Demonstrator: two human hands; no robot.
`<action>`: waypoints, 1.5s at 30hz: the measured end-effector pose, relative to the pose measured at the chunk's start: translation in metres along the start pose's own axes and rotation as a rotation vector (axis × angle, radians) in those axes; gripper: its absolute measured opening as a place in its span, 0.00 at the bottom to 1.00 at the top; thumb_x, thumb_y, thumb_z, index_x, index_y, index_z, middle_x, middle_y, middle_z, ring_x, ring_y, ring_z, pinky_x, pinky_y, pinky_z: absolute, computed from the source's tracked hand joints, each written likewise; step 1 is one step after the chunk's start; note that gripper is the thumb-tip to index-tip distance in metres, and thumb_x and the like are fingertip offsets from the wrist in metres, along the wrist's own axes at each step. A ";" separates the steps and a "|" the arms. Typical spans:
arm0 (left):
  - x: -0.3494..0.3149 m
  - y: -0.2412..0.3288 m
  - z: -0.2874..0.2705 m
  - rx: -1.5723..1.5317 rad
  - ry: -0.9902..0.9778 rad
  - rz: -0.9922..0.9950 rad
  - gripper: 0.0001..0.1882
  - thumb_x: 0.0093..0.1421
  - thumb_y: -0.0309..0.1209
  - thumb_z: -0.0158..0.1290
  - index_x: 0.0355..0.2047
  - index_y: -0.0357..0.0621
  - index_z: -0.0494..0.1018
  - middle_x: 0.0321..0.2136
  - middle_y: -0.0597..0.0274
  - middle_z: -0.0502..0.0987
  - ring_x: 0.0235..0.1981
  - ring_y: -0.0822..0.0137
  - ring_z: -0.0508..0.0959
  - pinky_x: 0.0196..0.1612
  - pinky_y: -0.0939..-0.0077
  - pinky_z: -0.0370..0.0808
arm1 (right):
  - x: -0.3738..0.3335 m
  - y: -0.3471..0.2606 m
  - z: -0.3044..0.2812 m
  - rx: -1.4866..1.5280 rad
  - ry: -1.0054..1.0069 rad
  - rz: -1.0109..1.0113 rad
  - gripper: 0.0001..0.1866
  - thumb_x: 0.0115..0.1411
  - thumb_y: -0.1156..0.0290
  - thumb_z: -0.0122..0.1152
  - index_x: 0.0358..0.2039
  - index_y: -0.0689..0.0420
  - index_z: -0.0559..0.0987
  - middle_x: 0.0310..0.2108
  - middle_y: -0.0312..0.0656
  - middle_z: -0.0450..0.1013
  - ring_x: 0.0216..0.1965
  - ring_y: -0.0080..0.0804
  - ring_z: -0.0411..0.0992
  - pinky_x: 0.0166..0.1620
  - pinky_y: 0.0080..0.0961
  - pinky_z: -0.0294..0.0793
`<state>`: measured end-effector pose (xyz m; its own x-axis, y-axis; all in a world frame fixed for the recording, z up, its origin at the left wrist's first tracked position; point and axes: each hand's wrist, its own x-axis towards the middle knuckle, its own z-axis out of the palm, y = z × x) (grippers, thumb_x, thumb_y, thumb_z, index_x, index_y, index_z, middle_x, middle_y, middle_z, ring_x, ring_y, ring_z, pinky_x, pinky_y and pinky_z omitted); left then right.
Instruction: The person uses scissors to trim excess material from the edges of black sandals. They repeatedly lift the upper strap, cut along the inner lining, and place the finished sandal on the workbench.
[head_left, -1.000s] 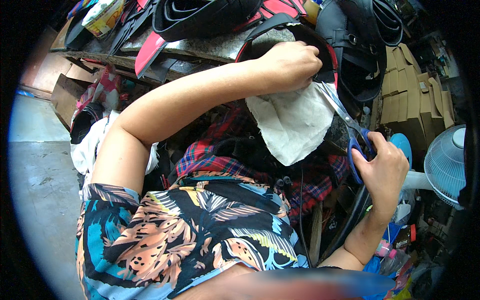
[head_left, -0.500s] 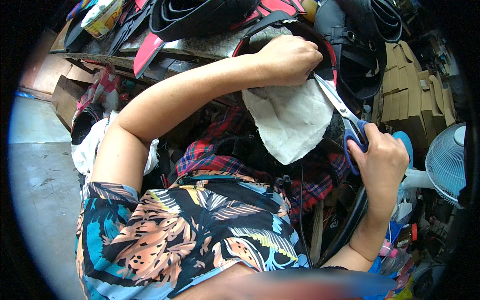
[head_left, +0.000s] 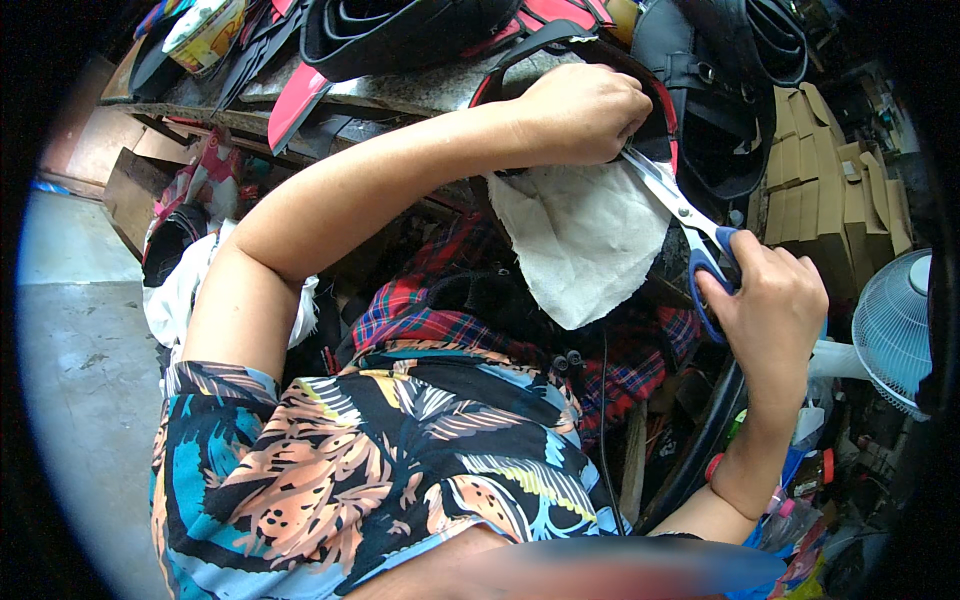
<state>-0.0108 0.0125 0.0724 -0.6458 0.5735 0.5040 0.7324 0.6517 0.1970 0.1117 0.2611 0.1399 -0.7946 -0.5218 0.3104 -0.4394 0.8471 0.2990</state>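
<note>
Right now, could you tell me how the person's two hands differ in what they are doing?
The left hand is a closed fist gripping the top edge of the white cloth; the right hand holds the blue-handled scissors. The left sits higher by the bench, the right lower, near the fan. Both work the same cloth.

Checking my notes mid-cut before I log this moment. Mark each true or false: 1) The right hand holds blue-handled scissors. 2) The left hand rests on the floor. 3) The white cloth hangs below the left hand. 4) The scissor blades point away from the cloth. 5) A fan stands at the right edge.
1) True: the right hand grips the blue-handled scissors.
2) False: the left hand is raised, gripping the top of the white cloth.
3) True.
4) False: the blades reach up to the cloth's upper edge beside the left hand.
5) True: a pale fan stands there.
</note>
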 end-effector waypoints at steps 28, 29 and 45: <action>0.007 0.026 -0.118 -0.511 0.168 0.157 0.13 0.67 0.29 0.56 0.50 0.37 0.76 0.38 0.64 0.80 0.40 0.70 0.80 0.47 0.74 0.75 | -0.064 0.086 0.038 1.153 0.679 0.475 0.17 0.65 0.67 0.65 0.48 0.64 0.78 0.30 0.38 0.77 0.27 0.19 0.73 0.31 0.15 0.71; 0.028 0.025 -0.112 -0.824 0.233 0.143 0.14 0.67 0.29 0.56 0.51 0.37 0.75 0.39 0.58 0.82 0.42 0.72 0.80 0.50 0.74 0.75 | -0.058 0.093 0.036 1.178 0.677 0.566 0.17 0.65 0.65 0.66 0.47 0.63 0.79 0.30 0.37 0.76 0.27 0.19 0.73 0.30 0.15 0.70; 0.250 -0.085 -0.002 -0.334 0.797 -0.457 0.26 0.67 0.44 0.44 0.55 0.39 0.74 0.51 0.37 0.76 0.57 0.42 0.73 0.62 0.55 0.68 | 0.128 0.136 0.074 1.271 0.605 0.438 0.20 0.53 0.70 0.77 0.42 0.64 0.77 0.32 0.33 0.76 0.31 0.16 0.71 0.35 0.15 0.70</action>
<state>-0.2343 0.0991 0.1829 -0.6375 -0.2827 0.7167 0.5505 0.4835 0.6805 -0.0805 0.3174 0.1533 -0.8063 0.1025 0.5825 -0.5342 0.2964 -0.7917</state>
